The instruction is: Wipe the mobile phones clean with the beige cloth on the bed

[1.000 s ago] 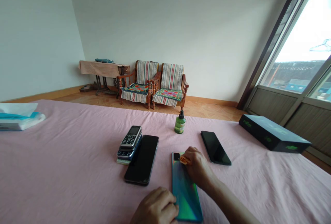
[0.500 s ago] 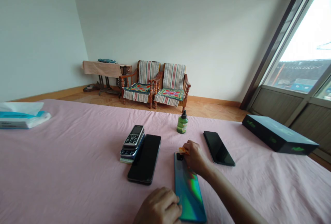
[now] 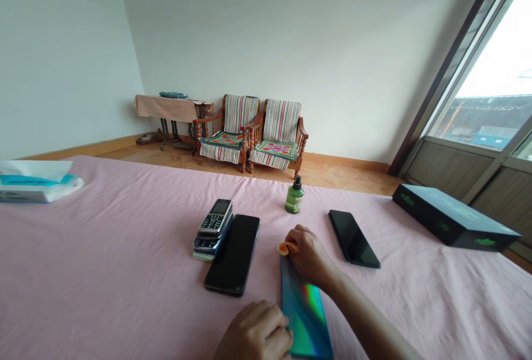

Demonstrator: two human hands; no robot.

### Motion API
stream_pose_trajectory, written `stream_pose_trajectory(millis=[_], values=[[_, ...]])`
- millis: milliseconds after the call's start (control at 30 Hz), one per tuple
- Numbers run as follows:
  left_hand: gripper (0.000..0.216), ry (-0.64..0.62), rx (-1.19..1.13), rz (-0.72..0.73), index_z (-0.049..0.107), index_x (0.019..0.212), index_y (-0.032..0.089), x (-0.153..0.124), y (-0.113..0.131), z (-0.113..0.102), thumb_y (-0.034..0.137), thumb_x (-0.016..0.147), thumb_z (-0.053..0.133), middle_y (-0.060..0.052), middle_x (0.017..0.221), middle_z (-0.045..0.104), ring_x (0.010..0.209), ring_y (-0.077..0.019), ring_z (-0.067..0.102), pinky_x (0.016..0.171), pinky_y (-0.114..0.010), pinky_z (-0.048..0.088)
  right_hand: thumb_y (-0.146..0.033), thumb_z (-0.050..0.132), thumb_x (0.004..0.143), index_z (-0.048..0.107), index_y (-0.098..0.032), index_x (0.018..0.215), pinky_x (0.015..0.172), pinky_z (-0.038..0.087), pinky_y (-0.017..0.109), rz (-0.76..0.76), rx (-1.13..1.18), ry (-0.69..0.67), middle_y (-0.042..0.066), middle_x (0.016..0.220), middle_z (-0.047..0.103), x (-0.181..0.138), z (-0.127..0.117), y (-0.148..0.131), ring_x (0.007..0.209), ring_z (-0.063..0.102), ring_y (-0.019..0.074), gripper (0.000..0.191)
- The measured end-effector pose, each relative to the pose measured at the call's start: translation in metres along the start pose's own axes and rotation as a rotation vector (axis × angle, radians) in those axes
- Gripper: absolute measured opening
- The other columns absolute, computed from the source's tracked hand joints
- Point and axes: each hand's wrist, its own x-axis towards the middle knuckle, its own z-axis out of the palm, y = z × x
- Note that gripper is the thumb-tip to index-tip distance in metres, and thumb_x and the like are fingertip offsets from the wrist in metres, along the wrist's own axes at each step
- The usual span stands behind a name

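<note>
A teal, iridescent smartphone (image 3: 306, 315) lies back up on the pink cloth in front of me. My right hand (image 3: 306, 255) is closed on a small orange cloth (image 3: 284, 248) and presses it on the phone's far end, over the camera corner. My left hand (image 3: 257, 335) is curled, with its fingers against the phone's near left edge, holding it down. A small green bottle (image 3: 295, 197) with a black cap stands just beyond my right hand.
A black smartphone (image 3: 233, 253) lies left of the teal one, beside a stack of keypad phones (image 3: 213, 227). Another black phone (image 3: 353, 238) lies to the right. A dark box (image 3: 453, 219) sits far right, a tissue pack (image 3: 37, 181) far left. Two chairs (image 3: 253, 138) stand beyond the table.
My right hand has slid the orange cloth from the phone's camera area up and left to its far corner. The left hand has stayed on the near edge.
</note>
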Motion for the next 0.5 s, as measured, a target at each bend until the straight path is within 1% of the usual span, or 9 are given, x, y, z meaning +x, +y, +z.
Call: stream_pose_trajectory(millis=[100, 200, 267, 400, 500], values=[[0.009, 0.009, 0.0, 0.007, 0.064, 0.086, 0.016, 0.001, -0.0023, 0.0001, 0.022, 0.091, 0.058, -0.004, 0.083, 0.066, 0.073, -0.0162, 0.061, 0.066, -0.023, 0.046, -0.001, 0.054, 0.065, 0.063, -0.016, 0.071, 0.063, 0.035, 0.023, 0.007, 0.011, -0.019, 0.004, 0.077, 0.06, -0.0006, -0.0022, 0.0007, 0.074, 0.054, 0.016, 0.018], [0.01, 0.015, -0.005, 0.013, 0.064, 0.085, 0.017, 0.0014, -0.0036, 0.0009, 0.022, 0.091, 0.058, -0.003, 0.082, 0.066, 0.073, -0.0159, 0.061, 0.066, -0.024, 0.046, 0.004, 0.049, 0.06, 0.063, -0.015, 0.068, 0.059, 0.034, 0.022, 0.029, 0.007, -0.032, 0.004, 0.072, 0.058, 0.0002, -0.0048, 0.0035, 0.067, 0.053, 0.0147, 0.025], [0.011, 0.019, -0.004, 0.012, 0.064, 0.084, 0.017, 0.0013, -0.0033, 0.0013, 0.023, 0.091, 0.057, -0.003, 0.082, 0.066, 0.073, -0.0157, 0.061, 0.066, -0.023, 0.046, 0.006, 0.046, 0.058, 0.063, -0.015, 0.069, 0.06, 0.033, 0.023, 0.03, 0.005, -0.032, 0.004, 0.071, 0.058, 0.0012, -0.0051, 0.0032, 0.068, 0.053, 0.0149, 0.029], [0.013, 0.009, 0.017, 0.026, 0.064, 0.087, 0.017, 0.0008, -0.0023, 0.0008, 0.024, 0.093, 0.055, -0.003, 0.082, 0.066, 0.074, -0.0155, 0.061, 0.066, -0.023, 0.046, 0.007, 0.043, 0.058, 0.064, -0.015, 0.071, 0.065, 0.035, 0.023, 0.006, 0.022, -0.029, 0.004, 0.075, 0.059, 0.003, -0.0039, 0.0005, 0.075, 0.055, 0.0157, 0.033], [0.013, 0.008, 0.02, 0.024, 0.064, 0.086, 0.017, 0.0009, -0.0023, 0.0014, 0.025, 0.092, 0.056, -0.003, 0.082, 0.065, 0.074, -0.0146, 0.06, 0.067, -0.022, 0.046, 0.005, 0.043, 0.06, 0.065, -0.014, 0.071, 0.063, 0.035, 0.023, 0.004, 0.037, -0.038, 0.004, 0.073, 0.059, 0.0048, -0.0032, 0.0024, 0.07, 0.055, 0.0155, 0.031]])
